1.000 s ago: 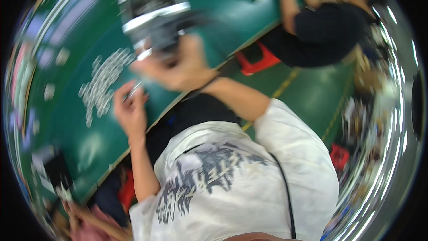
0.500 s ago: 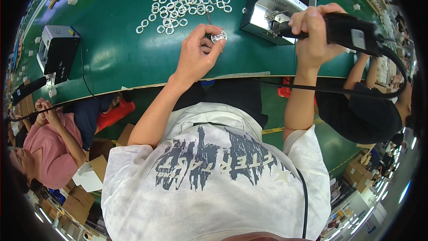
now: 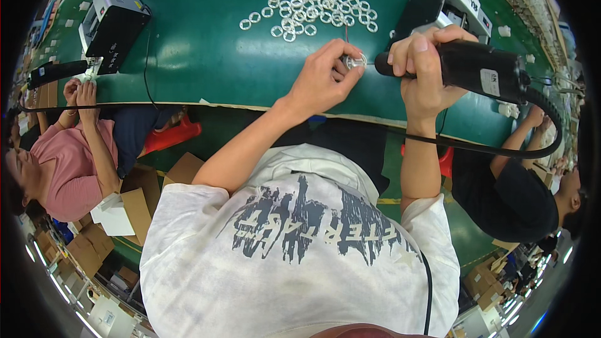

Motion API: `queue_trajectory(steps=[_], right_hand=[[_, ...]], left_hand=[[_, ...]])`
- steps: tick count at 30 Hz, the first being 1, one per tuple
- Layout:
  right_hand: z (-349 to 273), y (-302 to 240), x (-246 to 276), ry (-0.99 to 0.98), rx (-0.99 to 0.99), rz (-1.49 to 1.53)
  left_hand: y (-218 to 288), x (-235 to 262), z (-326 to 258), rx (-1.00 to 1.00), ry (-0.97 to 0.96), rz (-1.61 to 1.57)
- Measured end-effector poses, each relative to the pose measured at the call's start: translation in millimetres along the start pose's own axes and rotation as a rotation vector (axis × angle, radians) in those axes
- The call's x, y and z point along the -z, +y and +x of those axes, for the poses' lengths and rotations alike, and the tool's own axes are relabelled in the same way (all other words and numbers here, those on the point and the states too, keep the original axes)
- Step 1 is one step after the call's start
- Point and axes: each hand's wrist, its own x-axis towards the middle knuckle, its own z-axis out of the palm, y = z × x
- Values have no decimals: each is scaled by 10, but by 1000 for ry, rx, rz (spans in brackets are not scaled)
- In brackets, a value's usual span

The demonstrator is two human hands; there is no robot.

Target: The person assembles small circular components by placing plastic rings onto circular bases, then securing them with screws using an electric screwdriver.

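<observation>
ring pinched, tool tip at it

the left hand (image 3: 322,78) reaches out over the near edge of the green table (image 3: 206,56), forearm stretched from the white t-shirt (image 3: 294,256), wrist bent slightly down. its thumb and fingers are closed in a pinch round a small clear ring (image 3: 355,61), held just above the table surface, a little near of the heap.

the right hand (image 3: 422,62) is wrapped in a full fist round a thick black power tool (image 3: 479,69), knuckles up, forearm rising steeply from the lower right. the tool lies roughly level, pointing left, and its narrow tip meets the pinched ring. a black cable (image 3: 501,147) loops from the tool's right end back under the wrist.

a loose pile of clear rings (image 3: 313,9) lies on the far side of the table, well apart from the hands. a grey and black machine (image 3: 447,6) stands far right, just behind the tool. another black box (image 3: 113,25) sits far left. a person in pink (image 3: 69,163) works at the left, one in black (image 3: 513,194) at the right.
</observation>
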Motion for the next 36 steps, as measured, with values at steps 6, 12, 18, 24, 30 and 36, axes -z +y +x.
queue_trajectory(steps=[6,12,18,24,30,36], right_hand=[[-20,95,25,-70,-19,-108],[-50,237,-67,-44,-37,36],[-76,168,22,-184,-18,-124],[-43,192,-60,-225,-72,-103],[-57,216,1,-207,-83,-80],[5,89,7,-138,-70,-190]], left_hand=[[63,17,28,-3,19,-29],[37,68,-1,-10,55,23],[31,14,45,-59,33,9],[68,78,-25,-50,25,27],[-9,16,10,-60,37,-13],[13,52,-5,-24,-3,-18]])
